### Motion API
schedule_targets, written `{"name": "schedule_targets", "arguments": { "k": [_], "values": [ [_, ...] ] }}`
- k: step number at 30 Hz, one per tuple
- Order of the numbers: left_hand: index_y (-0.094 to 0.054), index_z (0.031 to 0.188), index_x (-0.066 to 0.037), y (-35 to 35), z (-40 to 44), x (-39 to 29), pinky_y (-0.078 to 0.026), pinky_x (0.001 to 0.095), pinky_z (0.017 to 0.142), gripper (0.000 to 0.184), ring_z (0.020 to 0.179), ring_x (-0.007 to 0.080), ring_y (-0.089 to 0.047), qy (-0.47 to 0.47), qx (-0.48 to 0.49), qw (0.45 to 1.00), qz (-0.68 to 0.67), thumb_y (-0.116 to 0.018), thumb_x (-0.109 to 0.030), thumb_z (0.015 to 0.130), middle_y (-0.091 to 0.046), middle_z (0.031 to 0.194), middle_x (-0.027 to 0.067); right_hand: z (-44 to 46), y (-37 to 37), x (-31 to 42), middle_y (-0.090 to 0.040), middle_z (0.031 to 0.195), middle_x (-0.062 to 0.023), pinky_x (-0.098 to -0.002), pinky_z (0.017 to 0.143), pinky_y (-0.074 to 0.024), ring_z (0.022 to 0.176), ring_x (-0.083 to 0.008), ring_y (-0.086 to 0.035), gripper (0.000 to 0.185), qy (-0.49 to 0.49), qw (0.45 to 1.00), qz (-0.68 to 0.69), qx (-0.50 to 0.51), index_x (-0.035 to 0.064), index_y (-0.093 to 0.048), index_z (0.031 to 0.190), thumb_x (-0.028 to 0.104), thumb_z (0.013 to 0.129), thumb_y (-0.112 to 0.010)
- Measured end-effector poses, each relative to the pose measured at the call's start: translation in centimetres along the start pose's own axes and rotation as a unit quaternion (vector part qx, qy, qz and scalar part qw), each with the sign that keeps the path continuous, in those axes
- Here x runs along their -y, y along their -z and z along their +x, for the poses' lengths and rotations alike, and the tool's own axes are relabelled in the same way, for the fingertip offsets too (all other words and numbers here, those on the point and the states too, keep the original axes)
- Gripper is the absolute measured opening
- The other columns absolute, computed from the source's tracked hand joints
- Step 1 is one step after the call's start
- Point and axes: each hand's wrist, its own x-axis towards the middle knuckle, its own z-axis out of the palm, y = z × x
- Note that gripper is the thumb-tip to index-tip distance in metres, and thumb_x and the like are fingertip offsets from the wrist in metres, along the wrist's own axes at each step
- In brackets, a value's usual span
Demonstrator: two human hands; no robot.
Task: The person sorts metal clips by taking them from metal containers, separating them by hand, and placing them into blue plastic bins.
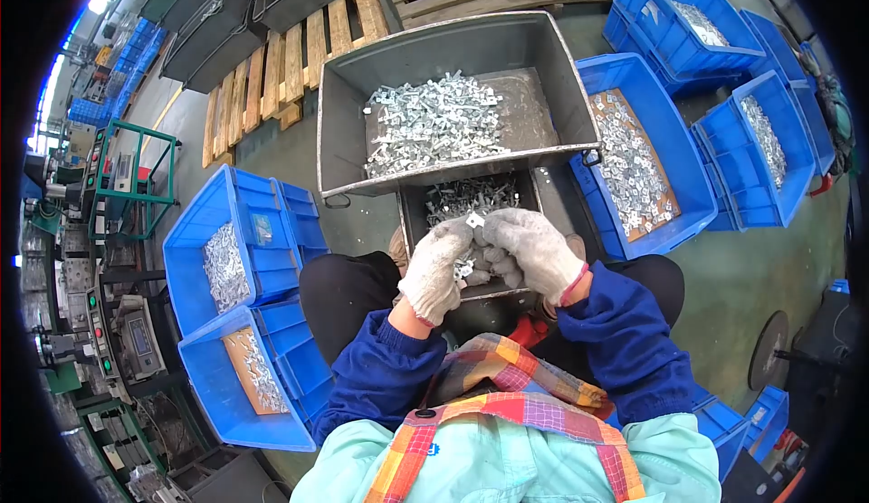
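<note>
Both hands wear white knit gloves and meet above a dark lower bin (414, 222) of small metal parts. A small shiny metal part (474, 220) sits between the fingertips of my left hand (438, 268) and my right hand (532, 248), pinched from both sides. More metal pieces show under the left fingers, near the palm. The curled lower fingers of my right hand may hide other parts. Just beyond the hands, a large grey metal bin (389, 172) holds a heap of small metal parts (439, 123).
Blue crates with metal parts stand at the left (186, 258) and right (701, 191), more at the upper right (634, 5). Wooden pallets (272, 77) lie behind. Machines (136, 335) line the far left. A round dark disc (768, 349) stands at the right.
</note>
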Motion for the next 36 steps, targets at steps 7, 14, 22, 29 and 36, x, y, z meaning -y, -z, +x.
{"name": "schedule_targets", "arguments": {
  "k": [7,14,22,29,36],
  "values": [
    [-0.064,0.111,-0.006,-2.1,-0.6,-1.6,-0.053,0.0258,0.054,0.031,0.07,0.0151,-0.065,0.056,-0.073,0.994,-0.061,-0.06,-0.035,0.102,-0.067,0.09,0.0041,0.9,0.7,-1.1,-0.069,0.111,-0.019,-0.0429,0.092,-0.0521,0.108,-0.0368,-0.065,0.027,0.384,0.782,-0.468,-0.147,0.0029,-0.068,0.116,0.02,0.095,-0.063],
    [-0.064,0.116,-0.006,-2.0,-0.9,-1.6,-0.055,0.0261,0.054,0.028,0.07,0.0156,-0.067,0.018,-0.038,0.998,-0.055,-0.062,-0.028,0.1,-0.068,0.09,0.0052,1.1,0.4,-1.7,-0.068,0.11,-0.0169,-0.0433,0.088,-0.0539,0.105,-0.035,-0.066,0.027,0.415,0.752,-0.494,-0.133,0.0074,-0.067,0.118,0.021,0.095,-0.065],
    [-0.063,0.123,-0.004,-1.4,-0.9,-1.3,-0.058,0.0276,0.057,0.03,0.074,0.0171,-0.069,0.014,-0.012,0.997,-0.07,-0.062,-0.023,0.1,-0.07,0.097,0.0078,1.0,0.3,-0.9,-0.069,0.112,-0.0182,-0.0439,0.094,-0.0515,0.109,-0.0372,-0.064,0.029,0.322,0.833,-0.433,-0.12,0.0037,-0.068,0.116,0.022,0.095,-0.061],
    [-0.064,0.122,-0.005,-1.5,-0.9,-1.3,-0.058,0.0276,0.056,0.031,0.072,0.017,-0.07,0.024,-0.015,0.997,-0.068,-0.064,-0.024,0.098,-0.071,0.098,0.0094,0.6,0.3,-0.4,-0.069,0.114,-0.0187,-0.0431,0.096,-0.0506,0.111,-0.0358,-0.065,0.03,0.297,0.856,-0.408,-0.108,0.0031,-0.069,0.115,0.023,0.095,-0.06],
    [-0.066,0.12,-0.002,1.8,0.6,0.8,-0.059,0.0402,0.084,0.036,0.092,0.019,-0.07,-0.077,-0.046,0.988,0.123,-0.07,-0.026,0.094,-0.073,0.101,0.0092,1.6,0.0,0.3,-0.072,0.109,-0.0183,-0.0412,0.095,-0.0518,0.107,-0.0303,-0.068,0.027,0.251,0.871,-0.419,-0.051,0.001,-0.071,0.115,0.016,0.094,-0.062]
  ]
}}
